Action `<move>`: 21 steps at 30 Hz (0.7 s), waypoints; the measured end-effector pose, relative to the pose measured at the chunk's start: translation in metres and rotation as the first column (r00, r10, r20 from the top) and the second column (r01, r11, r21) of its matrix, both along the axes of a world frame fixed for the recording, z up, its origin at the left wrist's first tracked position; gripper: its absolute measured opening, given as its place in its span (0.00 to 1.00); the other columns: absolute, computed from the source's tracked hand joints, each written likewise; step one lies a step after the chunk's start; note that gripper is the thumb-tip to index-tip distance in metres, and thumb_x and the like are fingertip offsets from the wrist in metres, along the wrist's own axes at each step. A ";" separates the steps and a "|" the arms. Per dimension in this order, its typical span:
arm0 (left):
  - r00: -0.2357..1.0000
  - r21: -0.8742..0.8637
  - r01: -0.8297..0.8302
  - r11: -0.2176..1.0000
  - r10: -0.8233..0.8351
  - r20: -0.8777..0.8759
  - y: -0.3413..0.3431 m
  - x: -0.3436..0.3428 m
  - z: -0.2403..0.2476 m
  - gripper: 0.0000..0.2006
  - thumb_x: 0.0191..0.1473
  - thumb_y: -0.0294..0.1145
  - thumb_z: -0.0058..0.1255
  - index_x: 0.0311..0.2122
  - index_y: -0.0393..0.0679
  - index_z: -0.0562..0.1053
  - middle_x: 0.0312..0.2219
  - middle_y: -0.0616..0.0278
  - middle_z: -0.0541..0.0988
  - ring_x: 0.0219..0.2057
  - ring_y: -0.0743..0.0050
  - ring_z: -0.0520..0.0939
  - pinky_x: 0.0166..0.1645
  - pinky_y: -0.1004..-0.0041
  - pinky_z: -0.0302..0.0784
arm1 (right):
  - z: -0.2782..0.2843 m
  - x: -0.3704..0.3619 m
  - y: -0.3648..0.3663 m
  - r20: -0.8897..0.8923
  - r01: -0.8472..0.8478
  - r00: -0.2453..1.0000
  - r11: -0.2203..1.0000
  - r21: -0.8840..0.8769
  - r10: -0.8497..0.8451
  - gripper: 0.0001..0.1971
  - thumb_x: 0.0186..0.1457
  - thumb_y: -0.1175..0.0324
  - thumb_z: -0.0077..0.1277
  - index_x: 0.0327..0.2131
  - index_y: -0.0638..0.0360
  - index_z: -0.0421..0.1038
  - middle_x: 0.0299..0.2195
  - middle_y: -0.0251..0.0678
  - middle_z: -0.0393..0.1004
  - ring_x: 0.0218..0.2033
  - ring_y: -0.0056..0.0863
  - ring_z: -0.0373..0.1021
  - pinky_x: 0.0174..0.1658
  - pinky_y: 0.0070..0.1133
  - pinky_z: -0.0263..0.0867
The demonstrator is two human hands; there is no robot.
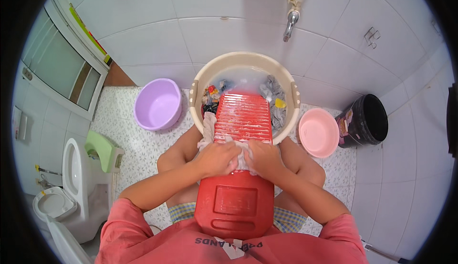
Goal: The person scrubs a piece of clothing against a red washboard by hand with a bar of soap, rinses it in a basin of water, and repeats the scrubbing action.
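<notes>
A red plastic washboard (pixel 234 199) leans from my lap into a large cream basin (pixel 199 73). On its ridged part, wet with suds, both my hands grip a pale wet cloth (pixel 208 125). My left hand (pixel 219 160) closes around the bunched fabric on the left. Close beside it, my right hand (pixel 264 159) clutches the same cloth. Part of the fabric hangs off the board's left edge toward the basin rim. In the basin, cloudy water holds grey laundry (pixel 273 92) on the right and dark and coloured pieces (pixel 210 102) on the left.
A purple basin (pixel 158 104) stands to the left, a pink one (pixel 318 135) to the right beside a black bucket (pixel 369 121). A tap (pixel 290 25) juts from the tiled wall. A green stool (pixel 102 150) and toilet (pixel 76 178) are at the left.
</notes>
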State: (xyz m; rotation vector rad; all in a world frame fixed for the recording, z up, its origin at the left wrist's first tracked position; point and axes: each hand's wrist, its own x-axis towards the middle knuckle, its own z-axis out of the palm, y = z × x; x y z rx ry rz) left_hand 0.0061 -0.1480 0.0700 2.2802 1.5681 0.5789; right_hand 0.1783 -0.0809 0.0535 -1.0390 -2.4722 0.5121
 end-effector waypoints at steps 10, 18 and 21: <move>0.937 0.096 -0.281 0.955 0.295 -0.188 0.103 0.006 -0.041 0.07 0.44 0.28 0.44 0.28 0.41 0.74 0.27 0.51 0.77 0.28 0.50 0.79 0.33 0.58 0.73 | -0.024 -0.048 0.087 0.140 0.268 0.950 0.959 0.086 -0.278 0.07 0.45 0.69 0.49 0.26 0.61 0.65 0.25 0.47 0.73 0.28 0.46 0.72 0.32 0.37 0.68; 0.994 -0.032 0.061 0.998 -0.064 -0.092 0.002 0.002 -0.008 0.05 0.40 0.30 0.50 0.27 0.46 0.73 0.24 0.56 0.75 0.24 0.55 0.78 0.31 0.61 0.74 | -0.011 -0.006 -0.002 0.049 -0.039 0.998 0.995 0.094 0.035 0.06 0.45 0.68 0.47 0.27 0.59 0.65 0.23 0.43 0.73 0.23 0.40 0.72 0.26 0.34 0.68; 0.955 0.038 -0.185 0.982 0.189 -0.229 0.058 0.003 -0.039 0.07 0.44 0.26 0.45 0.31 0.42 0.73 0.29 0.56 0.76 0.28 0.55 0.80 0.28 0.61 0.75 | -0.035 -0.037 0.050 0.077 0.108 0.990 0.986 0.130 -0.118 0.05 0.48 0.70 0.44 0.28 0.60 0.65 0.24 0.44 0.73 0.24 0.41 0.72 0.27 0.35 0.68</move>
